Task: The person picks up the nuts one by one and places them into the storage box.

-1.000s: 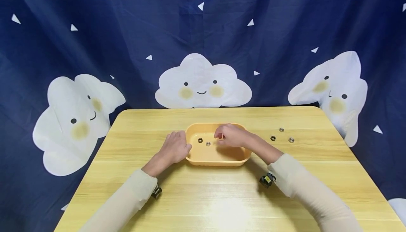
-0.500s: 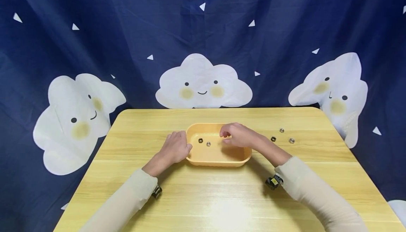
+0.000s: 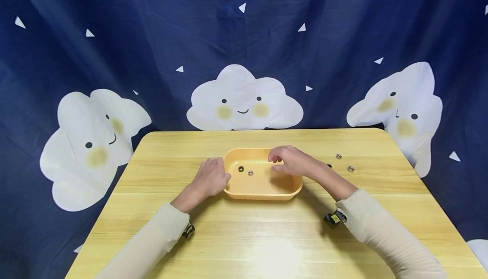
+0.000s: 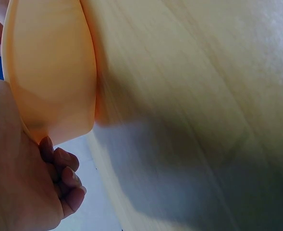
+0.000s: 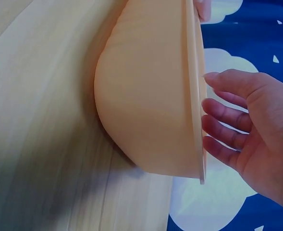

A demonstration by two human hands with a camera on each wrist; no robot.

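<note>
My left hand (image 3: 212, 176) grips the left rim of an orange plastic tray (image 3: 263, 196); in the left wrist view the curled fingertips (image 4: 70, 178) show outside the tray's end. Over the tray's right part is my right hand (image 3: 291, 161), thumb and fingers apart and loosely bent. In the right wrist view nothing shows between those fingers (image 5: 225, 113), which overlap the tray's rim. On the tray's floor lie a dark hex nut (image 3: 241, 169) and, just right of it, a silver nut (image 3: 250, 173).
On the wooden table (image 3: 259, 236), right of the tray, sit two silver nuts, a far one (image 3: 339, 156) and a nearer one (image 3: 350, 168). A dark nut (image 3: 329, 166) is partly hidden behind my right forearm. Beyond the table's back edge hangs a blue curtain (image 3: 328, 50) with clouds.
My right hand has drawn back to the right inside the tray, its thumb and fingers spreading apart. Its forearm now partly covers the dark nut on the table. The left hand stays put.
</note>
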